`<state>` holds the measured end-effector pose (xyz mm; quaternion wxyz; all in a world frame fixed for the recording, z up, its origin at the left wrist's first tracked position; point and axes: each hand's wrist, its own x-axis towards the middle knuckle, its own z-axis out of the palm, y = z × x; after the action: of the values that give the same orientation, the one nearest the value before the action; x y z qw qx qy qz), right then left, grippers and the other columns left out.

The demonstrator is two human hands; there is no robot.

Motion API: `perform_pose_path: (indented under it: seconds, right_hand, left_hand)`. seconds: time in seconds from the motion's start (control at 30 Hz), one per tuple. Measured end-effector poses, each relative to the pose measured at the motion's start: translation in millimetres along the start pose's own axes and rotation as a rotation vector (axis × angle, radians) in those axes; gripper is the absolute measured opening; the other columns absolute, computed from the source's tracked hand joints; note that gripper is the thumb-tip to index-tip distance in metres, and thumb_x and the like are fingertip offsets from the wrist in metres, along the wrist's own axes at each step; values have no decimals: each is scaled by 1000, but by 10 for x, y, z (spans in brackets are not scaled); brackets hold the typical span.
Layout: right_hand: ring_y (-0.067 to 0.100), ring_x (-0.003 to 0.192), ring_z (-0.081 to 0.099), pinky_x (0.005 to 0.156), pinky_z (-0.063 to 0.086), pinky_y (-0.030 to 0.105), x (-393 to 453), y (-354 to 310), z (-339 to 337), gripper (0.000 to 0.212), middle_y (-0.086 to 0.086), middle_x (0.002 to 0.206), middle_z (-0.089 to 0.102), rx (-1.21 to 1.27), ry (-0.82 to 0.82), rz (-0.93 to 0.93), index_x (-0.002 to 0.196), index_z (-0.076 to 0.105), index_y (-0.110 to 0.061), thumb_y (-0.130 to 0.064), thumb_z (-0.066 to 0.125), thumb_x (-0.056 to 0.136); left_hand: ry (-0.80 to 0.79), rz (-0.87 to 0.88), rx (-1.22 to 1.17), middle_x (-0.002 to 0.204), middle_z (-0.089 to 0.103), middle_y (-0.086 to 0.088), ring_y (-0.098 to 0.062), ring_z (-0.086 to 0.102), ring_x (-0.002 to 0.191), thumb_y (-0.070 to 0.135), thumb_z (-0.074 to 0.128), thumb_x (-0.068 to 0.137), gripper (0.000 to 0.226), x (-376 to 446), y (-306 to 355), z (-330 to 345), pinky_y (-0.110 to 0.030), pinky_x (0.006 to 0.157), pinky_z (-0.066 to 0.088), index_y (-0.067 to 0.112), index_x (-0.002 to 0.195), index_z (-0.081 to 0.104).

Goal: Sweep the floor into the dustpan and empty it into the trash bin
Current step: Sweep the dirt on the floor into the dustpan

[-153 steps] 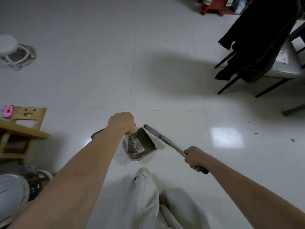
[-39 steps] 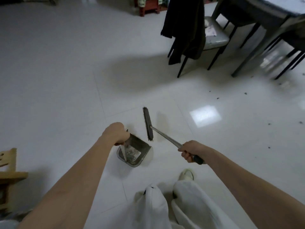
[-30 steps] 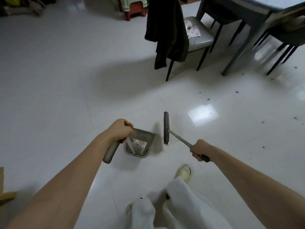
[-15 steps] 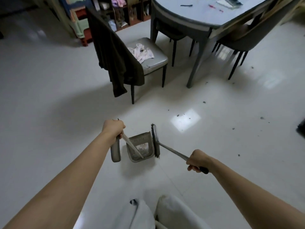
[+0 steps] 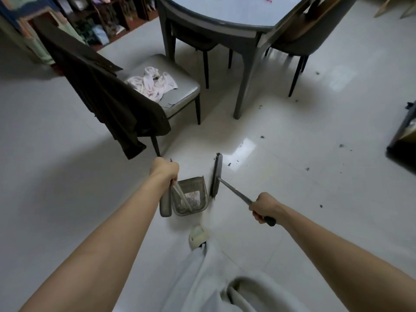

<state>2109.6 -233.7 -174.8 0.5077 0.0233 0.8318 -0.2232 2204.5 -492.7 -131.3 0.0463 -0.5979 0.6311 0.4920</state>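
Dustpan (image 5: 191, 200): on the floor (image 5: 67, 188), mouth turned toward the broom head; holds a small heap of sweepings; upright handle gripped by left hand (image 5: 165, 170), fingers clenched round it

Broom (image 5: 225, 188): head just beside the dustpan's open edge, on the side away from the left hand, long axis running parallel to that edge and pointing off toward the table; shaft slanting back to right hand (image 5: 263, 206), fingers wrapped round the dark grip

Debris (image 5: 229, 164): dark specks on the far side of the broom head from the dustpan, nearest ones just beyond the bristles near a bright reflection, more scattered well apart out toward the table leg (image 5: 245, 86) and beyond. Judged: next stroke likely reaches out past these and draws back toward the pan; right hand nearer

Obstacles: chair (image 5: 171, 93) with dark jacket (image 5: 108, 95) draped, behind the dustpan; slippered foot (image 5: 198, 236) in front of it

Trash bin: not identifiable in view
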Motion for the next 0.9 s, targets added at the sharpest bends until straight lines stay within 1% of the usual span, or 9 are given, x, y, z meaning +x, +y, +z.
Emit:
perform_pose_path:
  seconds: [0.1,0.17,0.27,0.37,0.5,0.63,0.73,0.8,0.9]
  right_hand:
    - [18,40,44,45,36,24,228,-589,1,4,12,59,50,111,-3,0,93,47,-1,0,44,90]
    - [16,42,45,39,38,21,310,-920,25,5,12,64,49,157,-26,0,97,45,0,0,42,93]
    - [17,48,45,36,39,20,514,-1379,39,3,12,67,49,174,-55,-21,96,44,1,0,42,94]
    - [18,49,43,39,37,21,811,-1768,92,4,12,66,47,203,-56,-46,95,44,2,2,41,93]
    - [19,51,43,39,36,22,1213,-2079,176,9,13,68,48,132,-123,-71,101,41,3,1,35,95]
    - [22,47,49,35,36,19,1640,-2358,98,13,15,70,53,-172,-119,-92,104,44,0,-2,35,96]
    - [22,50,52,40,41,26,1941,-2509,-85,18,11,69,51,-529,-28,-230,102,52,-2,3,40,89]
    - [25,65,58,54,49,31,2104,-2522,-241,29,10,76,53,-701,-15,-281,114,55,-1,4,43,87]
    - [28,94,62,75,52,31,2272,-2404,-428,35,12,106,60,-793,1,-304,123,53,-2,0,44,90]
  left_hand:
    - [36,-35,-27,73,52,-16,-23,46,54,-5,48,87,14,358,203,-118,-28,48,36,6,79,42]
    - [70,-65,-63,76,53,-17,-24,47,56,-4,47,87,8,487,236,-180,-29,50,38,3,83,46]
    - [122,-102,-146,68,54,-16,-24,46,53,-4,44,87,9,657,277,-195,-30,52,41,-2,87,52]
    - [145,-142,-248,61,52,-12,-19,46,49,-3,43,92,9,790,368,-147,-27,47,40,5,94,47]
    - [137,-153,-318,68,54,-12,-18,52,51,-1,42,93,19,922,606,50,-27,48,42,13,106,41]
    - [141,-161,-285,83,64,-13,-13,58,46,5,46,88,22,1053,885,344,-24,46,42,12,109,45]
    - [122,-211,-316,65,60,-8,-18,59,48,3,45,85,21,1145,1096,617,-26,55,41,8,105,47]
    - [97,-230,-318,65,55,-5,-23,63,56,0,44,87,18,1161,1241,834,-27,56,40,7,103,41]
    - [67,-238,-323,82,48,1,-25,68,62,-2,42,89,25,1137,1390,1011,-27,52,39,7,112,39]
